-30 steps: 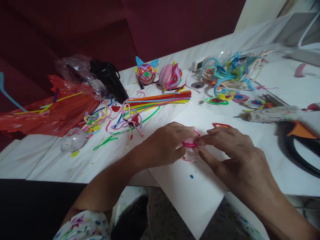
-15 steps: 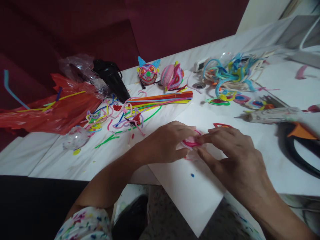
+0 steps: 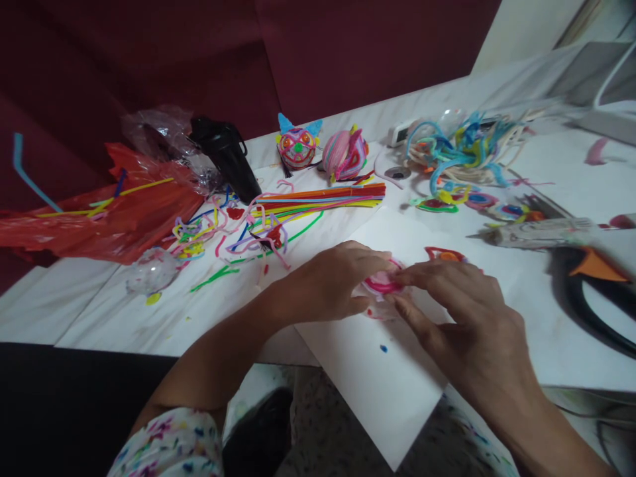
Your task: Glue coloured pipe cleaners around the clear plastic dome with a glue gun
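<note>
Dark red panels stand behind a white tabletop. Over a white paper sheet, the right hand and left hand grasp a partly hidden pink piece between them; a tiny blue speck lies on the sheet.

Back of the table's pretty busy: black lidded bottle next to a crumpled red plastic bag, then a little ball face with blue ears right beside a pink striped ball. Bundle of colourful pipe cleaners lies in front, maroon panel behind everything.
</note>
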`<action>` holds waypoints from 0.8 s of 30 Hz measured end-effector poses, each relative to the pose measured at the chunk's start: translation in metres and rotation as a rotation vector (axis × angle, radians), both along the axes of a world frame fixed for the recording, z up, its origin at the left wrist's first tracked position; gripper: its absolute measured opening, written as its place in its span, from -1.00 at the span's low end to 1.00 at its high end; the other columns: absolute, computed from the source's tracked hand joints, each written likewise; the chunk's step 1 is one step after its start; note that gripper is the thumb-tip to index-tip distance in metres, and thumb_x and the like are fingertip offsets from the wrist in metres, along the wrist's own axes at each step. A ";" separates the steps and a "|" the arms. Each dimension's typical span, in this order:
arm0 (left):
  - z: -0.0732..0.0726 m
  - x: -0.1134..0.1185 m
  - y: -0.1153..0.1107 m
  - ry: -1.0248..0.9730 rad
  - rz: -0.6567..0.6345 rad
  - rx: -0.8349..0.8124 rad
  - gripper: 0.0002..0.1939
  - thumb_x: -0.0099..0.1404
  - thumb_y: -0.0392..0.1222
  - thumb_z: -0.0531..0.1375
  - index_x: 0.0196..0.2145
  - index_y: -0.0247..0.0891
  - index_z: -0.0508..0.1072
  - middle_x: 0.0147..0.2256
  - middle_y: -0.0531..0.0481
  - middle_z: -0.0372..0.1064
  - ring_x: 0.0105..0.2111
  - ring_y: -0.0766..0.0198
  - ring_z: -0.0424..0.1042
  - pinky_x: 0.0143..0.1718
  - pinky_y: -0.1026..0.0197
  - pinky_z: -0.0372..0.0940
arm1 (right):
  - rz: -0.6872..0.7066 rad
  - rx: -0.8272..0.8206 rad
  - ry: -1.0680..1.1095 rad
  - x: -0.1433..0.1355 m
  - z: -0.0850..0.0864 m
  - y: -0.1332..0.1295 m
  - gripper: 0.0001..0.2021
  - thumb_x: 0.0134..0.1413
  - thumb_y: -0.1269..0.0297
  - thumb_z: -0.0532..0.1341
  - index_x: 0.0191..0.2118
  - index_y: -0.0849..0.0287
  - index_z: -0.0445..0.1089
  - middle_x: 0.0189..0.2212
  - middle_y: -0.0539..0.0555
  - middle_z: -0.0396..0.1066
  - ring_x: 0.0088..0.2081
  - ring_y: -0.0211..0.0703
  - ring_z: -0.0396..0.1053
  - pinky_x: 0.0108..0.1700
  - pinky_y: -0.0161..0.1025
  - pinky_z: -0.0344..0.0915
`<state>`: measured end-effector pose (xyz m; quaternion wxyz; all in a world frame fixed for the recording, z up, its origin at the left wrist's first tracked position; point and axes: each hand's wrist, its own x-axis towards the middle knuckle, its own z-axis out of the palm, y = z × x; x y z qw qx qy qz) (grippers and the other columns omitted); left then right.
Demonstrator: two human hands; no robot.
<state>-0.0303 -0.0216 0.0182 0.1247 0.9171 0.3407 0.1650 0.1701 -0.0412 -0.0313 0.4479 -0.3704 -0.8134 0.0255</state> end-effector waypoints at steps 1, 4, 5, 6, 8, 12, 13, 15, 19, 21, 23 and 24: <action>0.000 0.000 0.000 -0.004 -0.006 0.002 -0.57 0.18 -0.36 0.21 0.03 -0.31 0.35 0.09 -0.17 0.38 0.09 0.15 0.35 0.15 0.06 0.21 | -0.011 0.006 -0.015 0.000 -0.001 0.000 -0.88 0.18 0.32 0.20 -0.15 0.08 0.36 -0.25 0.05 0.45 -0.15 -0.01 0.37 -0.15 -0.06 0.22; 0.000 -0.001 0.001 -0.010 -0.017 0.005 -0.58 0.18 -0.35 0.23 0.02 -0.34 0.36 0.08 -0.19 0.38 0.07 0.14 0.36 0.14 0.06 0.21 | -0.033 0.043 -0.048 -0.002 -0.004 0.000 -0.88 0.18 0.34 0.21 -0.15 0.09 0.35 -0.28 0.04 0.45 -0.16 -0.01 0.37 -0.16 -0.07 0.21; -0.001 -0.001 0.001 -0.010 -0.018 0.005 -0.57 0.18 -0.35 0.24 0.02 -0.35 0.35 0.07 -0.20 0.39 0.07 0.13 0.37 0.14 0.06 0.21 | -0.037 0.055 -0.047 -0.002 -0.005 0.000 -0.87 0.17 0.35 0.21 -0.15 0.10 0.36 -0.27 0.04 0.45 -0.17 -0.01 0.37 -0.16 -0.07 0.22; 0.000 0.000 0.001 -0.008 -0.019 0.000 -0.56 0.18 -0.35 0.24 0.04 -0.35 0.34 0.07 -0.20 0.38 0.06 0.13 0.37 0.14 0.05 0.22 | -0.042 0.064 -0.036 -0.003 -0.006 0.000 -0.86 0.17 0.36 0.21 -0.13 0.12 0.36 -0.25 0.06 0.45 -0.17 -0.02 0.38 -0.14 -0.07 0.23; 0.000 -0.001 0.002 -0.017 -0.016 -0.010 -0.52 0.19 -0.34 0.25 0.08 -0.32 0.31 0.09 -0.20 0.37 0.07 0.13 0.36 0.14 0.04 0.22 | -0.070 0.078 0.002 -0.004 -0.008 -0.001 -0.82 0.16 0.36 0.21 -0.10 0.17 0.36 -0.18 0.13 0.43 -0.14 0.00 0.38 -0.12 -0.07 0.26; 0.001 -0.006 0.007 -0.044 0.030 -0.022 -0.37 0.12 -0.24 0.35 0.12 -0.33 0.28 0.17 -0.35 0.21 0.19 0.03 0.22 0.18 -0.01 0.17 | -0.090 0.049 0.034 -0.003 -0.010 -0.001 -0.76 0.17 0.28 0.20 -0.06 0.23 0.34 -0.16 0.18 0.43 -0.14 0.01 0.39 -0.15 -0.10 0.30; 0.002 -0.008 0.008 -0.042 0.032 -0.034 -0.35 0.09 -0.23 0.37 0.12 -0.33 0.29 0.18 -0.37 0.19 0.20 0.02 0.20 0.19 -0.02 0.17 | -0.079 0.035 0.031 -0.003 -0.010 -0.001 -0.76 0.18 0.27 0.19 -0.05 0.23 0.33 -0.20 0.16 0.44 -0.17 0.00 0.39 -0.17 -0.11 0.30; 0.003 -0.013 0.013 -0.029 0.017 -0.070 -0.34 0.08 -0.21 0.38 0.12 -0.32 0.31 0.16 -0.36 0.21 0.19 0.03 0.21 0.19 -0.01 0.17 | -0.064 0.016 0.026 -0.003 -0.011 0.002 -0.78 0.19 0.27 0.17 -0.06 0.21 0.33 -0.23 0.13 0.46 -0.21 -0.03 0.40 -0.19 -0.13 0.30; 0.005 -0.016 0.020 -0.009 0.002 -0.150 -0.32 0.08 -0.09 0.38 0.13 -0.26 0.30 0.14 -0.26 0.26 0.17 0.04 0.25 0.17 0.02 0.17 | -0.048 0.000 0.069 -0.003 -0.017 0.011 -0.78 0.20 0.27 0.17 -0.08 0.21 0.36 -0.23 0.14 0.48 -0.21 -0.02 0.41 -0.18 -0.10 0.31; 0.005 -0.015 0.023 0.013 0.035 -0.196 -0.33 0.08 -0.07 0.37 0.12 -0.20 0.30 0.11 -0.18 0.31 0.13 0.06 0.29 0.15 0.02 0.19 | -0.034 -0.010 0.092 -0.003 -0.020 0.017 -0.78 0.19 0.24 0.16 -0.09 0.22 0.38 -0.22 0.16 0.49 -0.21 -0.01 0.43 -0.17 -0.08 0.33; 0.006 -0.013 0.024 0.040 0.091 -0.221 -0.32 0.06 -0.07 0.37 0.13 -0.18 0.29 0.09 -0.13 0.34 0.11 0.06 0.31 0.13 0.02 0.20 | -0.019 -0.047 0.100 -0.003 -0.021 0.023 -0.76 0.17 0.22 0.16 -0.10 0.21 0.39 -0.21 0.17 0.50 -0.20 0.01 0.45 -0.17 -0.06 0.35; 0.006 -0.011 0.023 0.052 0.125 -0.222 -0.28 0.04 -0.06 0.38 0.14 -0.20 0.28 0.09 -0.13 0.33 0.11 0.05 0.31 0.13 0.02 0.20 | -0.010 -0.076 0.102 -0.002 -0.021 0.026 -0.76 0.16 0.22 0.17 -0.10 0.20 0.40 -0.21 0.17 0.51 -0.21 0.02 0.45 -0.17 -0.06 0.36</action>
